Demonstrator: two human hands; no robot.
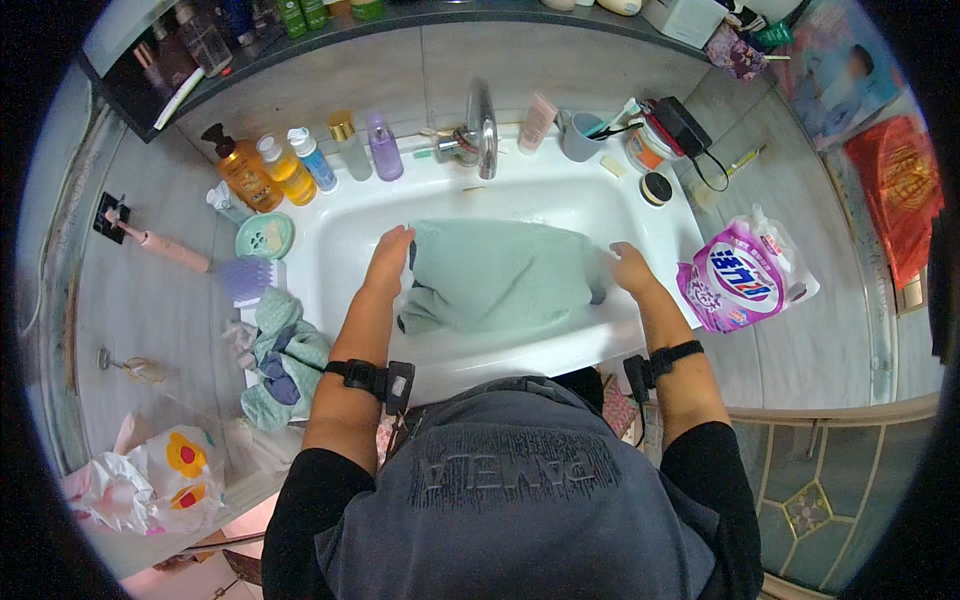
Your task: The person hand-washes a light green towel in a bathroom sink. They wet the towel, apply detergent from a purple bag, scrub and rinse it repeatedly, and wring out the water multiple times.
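Note:
A pale green cloth garment (502,274) with dark trim at its edges lies spread in the white washbasin (334,300), apparently wet or under water. At its left edge is my left hand (388,259), fingertips beside the dark trim; whether they pinch the fabric is hidden. My right hand (632,268) is just off the garment's right side, slightly blurred, its thumb and fingers apart with nothing seen between them. Behind the garment stands a chrome faucet (480,135) with its spout over the basin.
A second green garment (285,360) is heaped on the left rim, near a purple brush (247,280) and a green soap dish (264,235). Several bottles (300,176) line the back left. A grey cup (582,137) stands back right; a purple detergent bag (742,274) rests at right.

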